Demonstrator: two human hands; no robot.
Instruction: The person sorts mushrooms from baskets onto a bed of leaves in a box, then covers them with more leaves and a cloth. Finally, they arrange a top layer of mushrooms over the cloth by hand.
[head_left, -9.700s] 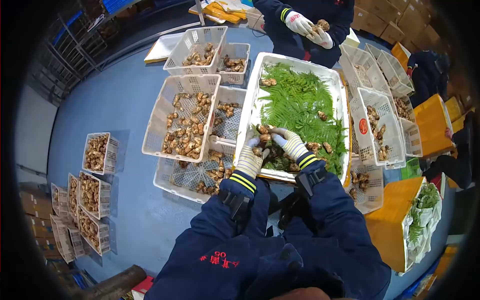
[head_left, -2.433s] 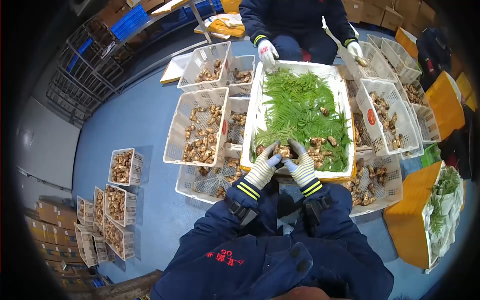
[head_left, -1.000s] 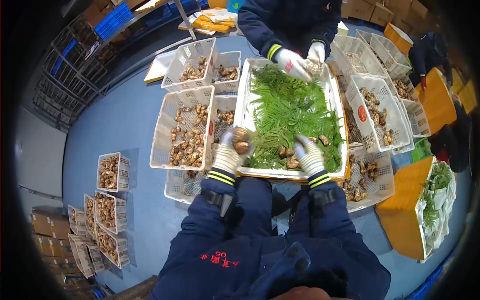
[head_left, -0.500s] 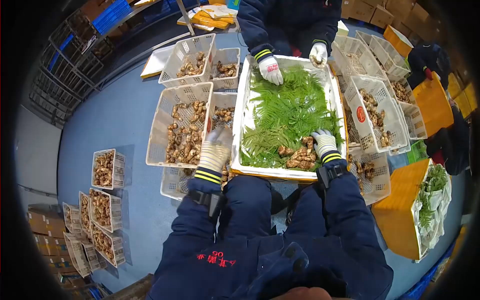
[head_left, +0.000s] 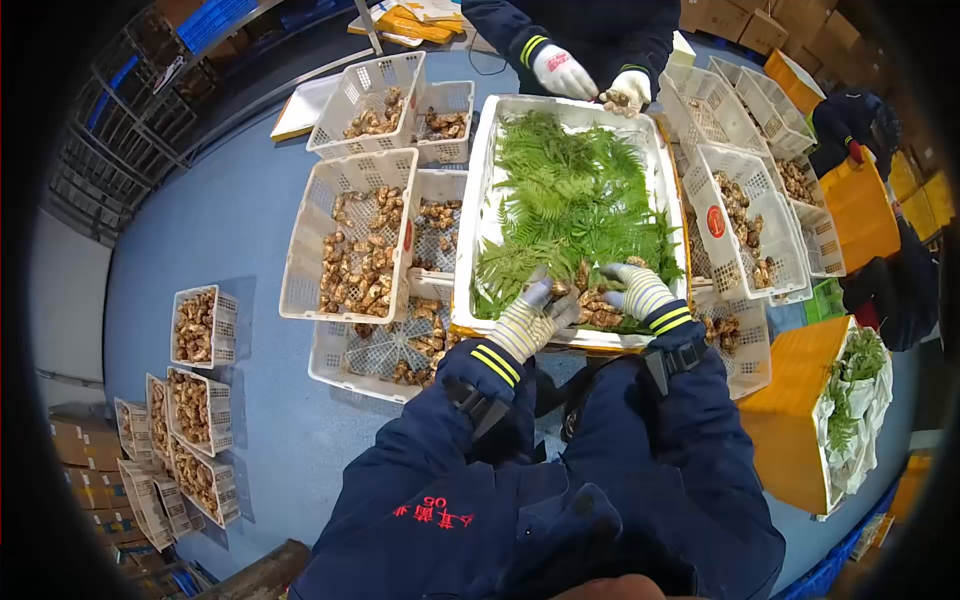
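A big white crate [head_left: 468, 250] lined with green fern leaves [head_left: 570, 190] lies in front of me. A small heap of brown mushrooms [head_left: 598, 310] rests on the ferns at its near edge. My left hand [head_left: 528, 322], in a striped glove, reaches into the crate with its fingers spread at the left side of the heap. From the right, my right hand [head_left: 640, 289] lies over the heap with its fingers curled; whether it grips a mushroom is hidden. A white basket [head_left: 298, 255] holding several mushrooms stands just left of the crate.
Across the crate a co-worker's gloved hands [head_left: 590, 82] hold a mushroom. More white baskets of mushrooms [head_left: 742, 215] stand to the right and far left [head_left: 195, 325]. A yellow crate [head_left: 790, 420] with bagged ferns sits at the right. The floor is blue.
My left hand has come back from the basket on the left, without the mushroom it carried, to the heap in the crate. My right hand stayed on the heap. The co-worker's hands pulled back.
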